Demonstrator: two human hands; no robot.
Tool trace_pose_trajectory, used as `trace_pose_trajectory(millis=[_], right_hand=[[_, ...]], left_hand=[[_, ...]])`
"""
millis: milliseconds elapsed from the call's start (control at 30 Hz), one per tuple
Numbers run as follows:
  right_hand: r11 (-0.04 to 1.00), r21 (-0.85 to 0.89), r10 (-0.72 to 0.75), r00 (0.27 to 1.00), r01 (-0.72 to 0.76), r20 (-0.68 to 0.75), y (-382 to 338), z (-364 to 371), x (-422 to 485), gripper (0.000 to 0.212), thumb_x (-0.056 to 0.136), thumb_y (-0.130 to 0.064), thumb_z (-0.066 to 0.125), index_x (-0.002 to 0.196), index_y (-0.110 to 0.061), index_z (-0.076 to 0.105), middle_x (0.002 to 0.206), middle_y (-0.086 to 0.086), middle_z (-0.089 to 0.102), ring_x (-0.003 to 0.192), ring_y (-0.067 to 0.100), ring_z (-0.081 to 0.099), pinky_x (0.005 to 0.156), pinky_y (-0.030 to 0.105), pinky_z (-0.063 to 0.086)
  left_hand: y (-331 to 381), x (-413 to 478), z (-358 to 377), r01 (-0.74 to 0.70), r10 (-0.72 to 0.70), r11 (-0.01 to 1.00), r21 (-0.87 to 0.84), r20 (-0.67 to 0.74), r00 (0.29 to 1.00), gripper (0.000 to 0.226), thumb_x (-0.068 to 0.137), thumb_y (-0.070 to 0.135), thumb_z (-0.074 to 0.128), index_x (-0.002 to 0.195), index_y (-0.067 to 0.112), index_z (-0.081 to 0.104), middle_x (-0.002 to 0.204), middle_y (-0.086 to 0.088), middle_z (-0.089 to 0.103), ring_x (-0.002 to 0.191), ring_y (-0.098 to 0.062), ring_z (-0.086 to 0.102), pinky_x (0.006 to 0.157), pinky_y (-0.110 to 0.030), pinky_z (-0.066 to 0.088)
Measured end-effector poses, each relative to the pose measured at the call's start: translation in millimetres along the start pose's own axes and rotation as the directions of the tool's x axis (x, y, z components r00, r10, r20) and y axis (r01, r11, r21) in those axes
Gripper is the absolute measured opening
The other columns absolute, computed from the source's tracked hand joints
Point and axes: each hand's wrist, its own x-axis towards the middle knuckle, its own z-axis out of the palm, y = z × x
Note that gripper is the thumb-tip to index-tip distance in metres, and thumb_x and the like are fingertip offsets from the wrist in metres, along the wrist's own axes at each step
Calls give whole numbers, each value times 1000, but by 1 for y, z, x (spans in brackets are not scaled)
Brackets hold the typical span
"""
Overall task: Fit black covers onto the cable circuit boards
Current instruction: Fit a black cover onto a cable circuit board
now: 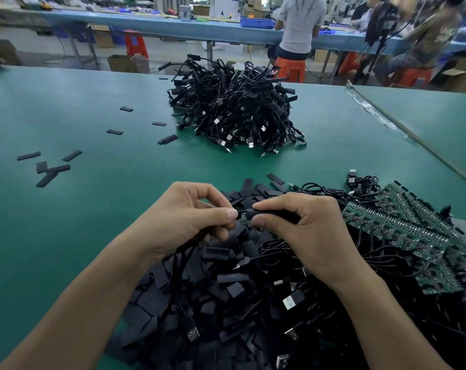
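My left hand (192, 217) pinches a thin black cable (182, 265) just behind its small circuit board, whose end shows between my two thumbs. My right hand (306, 225) grips a black cover (269, 213) that sits over the board's far end. Both hands hover above a heap of loose black covers (226, 287) mixed with USB cables. Green circuit boards (402, 225) with cables attached lie in a stack to the right of my right hand.
A big mound of finished black cables (234, 108) sits mid-table on the green mat (93, 204). Several stray covers (49, 170) lie at left. A gap with a plastic strip (381, 116) runs along the table's right side. People on orange stools sit at a blue bench behind.
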Motion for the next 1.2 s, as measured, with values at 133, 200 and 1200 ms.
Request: trace_pose_trajectory(millis=[133, 200, 1200], right_hand=[[1000, 8, 9, 1000, -9, -2, 1, 0, 0, 22, 76, -21, 84, 98, -23, 80, 86, -16, 74, 81, -1, 69, 73, 11, 50], [1000, 17, 14, 1000, -14, 8, 1, -1, 0, 24, 77, -22, 84, 100, -24, 79, 88, -16, 74, 84, -2, 68, 75, 12, 51], [987, -48, -148, 987, 151, 57, -1, 2, 0, 28, 77, -33, 76, 99, -15, 79, 87, -9, 75, 83, -2, 68, 77, 16, 52]], left_hand=[[0, -1, -1, -6, 6, 1000, -6, 28, 1000, 20, 63, 30, 86, 71, 16, 74, 78, -17, 75, 60, -17, 68, 53, -21, 51], [0, -1, -1, -9, 7, 1000, 27, 54, 999, 16, 68, 24, 89, 71, 17, 75, 78, -17, 75, 62, -17, 68, 57, -24, 50], [2, -3, 1, 14, -34, 992, 125, 166, 986, 20, 79, 31, 68, 76, 12, 74, 72, -10, 73, 59, -15, 67, 58, -24, 54]])
